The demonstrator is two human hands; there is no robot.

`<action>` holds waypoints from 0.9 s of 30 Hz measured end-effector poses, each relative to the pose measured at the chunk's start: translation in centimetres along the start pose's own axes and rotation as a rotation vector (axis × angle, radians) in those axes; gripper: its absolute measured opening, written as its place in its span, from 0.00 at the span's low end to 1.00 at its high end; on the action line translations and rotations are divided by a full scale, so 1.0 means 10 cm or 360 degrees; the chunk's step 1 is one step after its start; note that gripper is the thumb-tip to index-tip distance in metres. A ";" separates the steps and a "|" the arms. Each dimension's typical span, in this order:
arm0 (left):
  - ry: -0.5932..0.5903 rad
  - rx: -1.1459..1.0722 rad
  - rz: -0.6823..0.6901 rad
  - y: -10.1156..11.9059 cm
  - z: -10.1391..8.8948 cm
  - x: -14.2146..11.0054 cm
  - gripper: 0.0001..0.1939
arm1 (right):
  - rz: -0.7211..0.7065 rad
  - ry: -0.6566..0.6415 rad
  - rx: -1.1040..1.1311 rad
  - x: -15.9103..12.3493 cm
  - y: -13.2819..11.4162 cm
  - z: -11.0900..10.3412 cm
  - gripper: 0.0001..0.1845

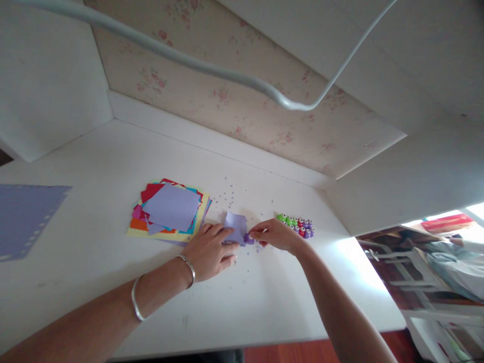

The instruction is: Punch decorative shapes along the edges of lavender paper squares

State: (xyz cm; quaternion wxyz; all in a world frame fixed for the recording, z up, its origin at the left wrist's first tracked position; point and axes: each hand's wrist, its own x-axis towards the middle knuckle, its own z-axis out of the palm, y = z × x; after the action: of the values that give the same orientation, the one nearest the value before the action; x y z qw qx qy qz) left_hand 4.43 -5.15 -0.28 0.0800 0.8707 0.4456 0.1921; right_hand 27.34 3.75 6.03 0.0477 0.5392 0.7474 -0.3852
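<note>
A small piece of lavender paper lies on the white desk between my hands. My left hand rests palm down at its left and near side, fingers spread and touching it. My right hand is closed, thumb and fingers pinching a small purple paper punch at the paper's right edge. The fingers partly cover the punch. Just behind my right hand stand two rows of small punches, green, red and purple, with white eye-like tops. Tiny lavender paper bits are scattered around the paper.
To the left is a stack of coloured paper with a lavender sheet on top. A lavender sheet with a notched edge lies at the far left. A white cable crosses overhead. At right are a white chair and another person.
</note>
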 end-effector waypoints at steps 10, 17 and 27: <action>0.0038 0.0001 0.0016 -0.01 0.02 -0.02 0.16 | 0.0013 0.0061 -0.0113 -0.20 0.07 -0.06 0.16; 0.0036 0.0006 0.0010 0.00 0.01 -0.02 0.16 | -0.0092 0.0474 -0.0245 -0.32 0.15 0.22 0.21; 0.0005 -0.0006 0.0014 -0.01 -0.01 0.00 0.16 | 0.0136 0.1075 0.0330 -0.71 0.54 0.39 0.24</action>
State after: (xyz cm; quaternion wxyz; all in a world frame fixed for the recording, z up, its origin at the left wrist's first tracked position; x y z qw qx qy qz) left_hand 4.35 -5.07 -0.23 0.0802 0.8722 0.4415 0.1947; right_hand 33.49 -3.48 3.89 -0.2410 0.6689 0.6547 -0.2567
